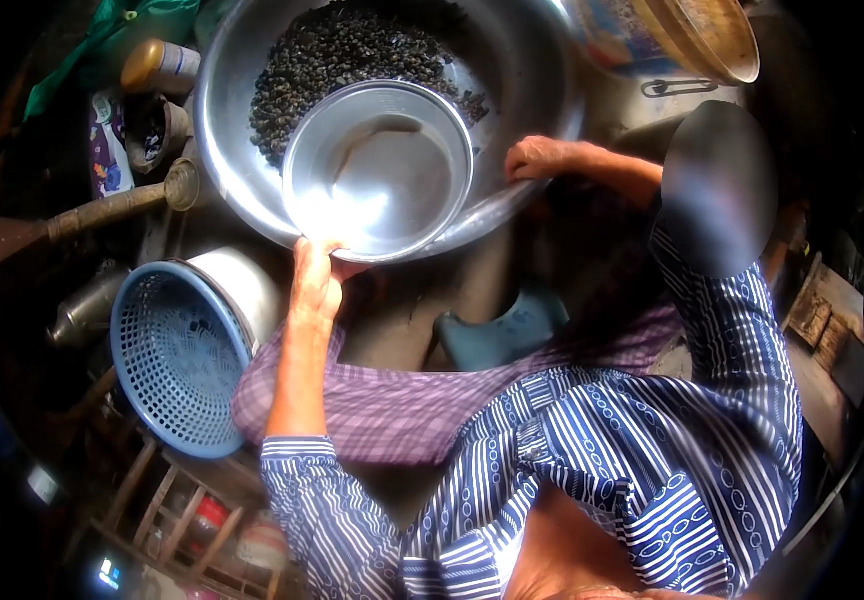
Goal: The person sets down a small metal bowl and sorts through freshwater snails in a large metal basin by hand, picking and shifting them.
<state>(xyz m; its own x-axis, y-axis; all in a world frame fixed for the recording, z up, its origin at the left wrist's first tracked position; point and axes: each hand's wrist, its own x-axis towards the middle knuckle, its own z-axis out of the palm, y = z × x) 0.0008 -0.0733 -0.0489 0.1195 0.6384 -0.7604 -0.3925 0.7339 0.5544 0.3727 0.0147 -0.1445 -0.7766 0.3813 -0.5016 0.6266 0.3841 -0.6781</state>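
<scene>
My left hand (316, 282) is closed on the near rim of a shiny metal bowl (407, 185), thumb at its edge. The bowl is over the near side of a wide metal basin (227, 130). Inside the bowl are a bright glare and a brownish streak; I cannot tell whether it holds liquid. Small dark shell-like pieces (302, 70) lie heaped in the basin, partly hidden behind the bowl. My right hand (542, 158) is curled over the basin's right rim, fingers closed on it.
A blue plastic basket (177, 360) leans by a white bucket (242, 285) at left. A teal stool (507, 330) is below the basin. A large tub (702, 40) stands at upper right. At upper left are a yellow-capped jar (160, 67) and a long-handled tool (112, 212).
</scene>
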